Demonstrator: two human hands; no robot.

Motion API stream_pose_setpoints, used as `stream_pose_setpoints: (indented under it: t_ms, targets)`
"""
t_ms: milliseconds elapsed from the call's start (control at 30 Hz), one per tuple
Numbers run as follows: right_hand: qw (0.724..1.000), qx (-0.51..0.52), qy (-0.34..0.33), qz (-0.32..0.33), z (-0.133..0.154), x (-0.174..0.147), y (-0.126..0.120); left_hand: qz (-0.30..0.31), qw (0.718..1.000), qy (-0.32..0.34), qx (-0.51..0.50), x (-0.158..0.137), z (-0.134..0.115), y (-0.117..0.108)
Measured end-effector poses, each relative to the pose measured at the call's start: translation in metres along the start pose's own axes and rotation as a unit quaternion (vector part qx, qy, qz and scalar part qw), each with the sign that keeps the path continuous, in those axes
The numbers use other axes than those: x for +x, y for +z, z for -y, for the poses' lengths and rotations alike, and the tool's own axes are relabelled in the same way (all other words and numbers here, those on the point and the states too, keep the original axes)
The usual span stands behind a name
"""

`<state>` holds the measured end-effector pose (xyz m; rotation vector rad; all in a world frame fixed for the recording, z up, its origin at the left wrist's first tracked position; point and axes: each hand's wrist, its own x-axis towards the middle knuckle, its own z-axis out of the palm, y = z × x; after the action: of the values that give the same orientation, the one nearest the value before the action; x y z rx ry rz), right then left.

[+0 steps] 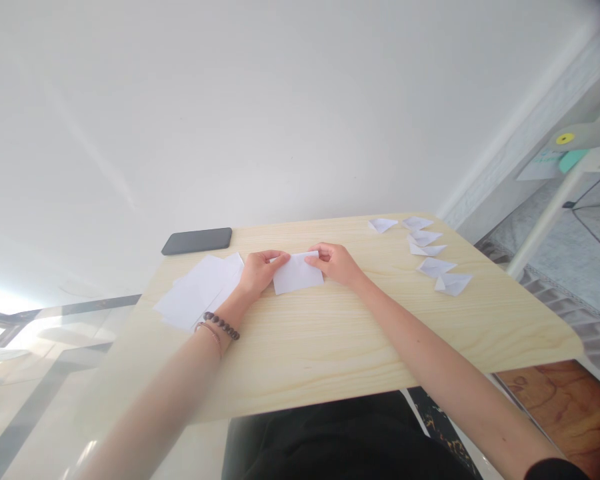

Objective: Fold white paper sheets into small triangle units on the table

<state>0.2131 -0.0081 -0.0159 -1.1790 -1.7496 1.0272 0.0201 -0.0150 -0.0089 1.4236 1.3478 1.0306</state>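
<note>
A white piece of paper (299, 275), rectangular and seemingly folded, is held over the middle of the wooden table. My left hand (261, 270) pinches its upper left corner between thumb and fingers. At the upper right corner, my right hand (334, 262) grips the same paper, thumb in front and fingers behind. A loose pile of white paper sheets (195, 290) lies just left of my left hand. Several small folded paper shapes (435, 267) with pointed ends rest to the right of my right hand.
A dark phone (197, 241) lies at the table's back left. The pale wooden table (300, 353) stands against a white wall (280, 113). Past the table's right side is a light-coloured metal frame (550, 207) with a thin cable near it.
</note>
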Motion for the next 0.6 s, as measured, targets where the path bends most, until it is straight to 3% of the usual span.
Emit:
stream_pose_setpoints:
  t_ms: [167, 367, 600]
  targets:
    - [0.995, -0.066, -0.065, -0.03, 0.012, 0.001, 0.006, 0.002, 0.998, 0.012, 0.066, -0.004, -0.002, 0.005]
    - [0.995, -0.077, -0.058, 0.007, 0.015, -0.002, 0.008, 0.031, 0.995, 0.035, 0.088, -0.009, -0.007, 0.009]
    - [0.994, -0.068, -0.046, 0.07, 0.014, -0.003, 0.002, 0.047, 0.995, 0.008, 0.087, -0.008, -0.006, 0.008]
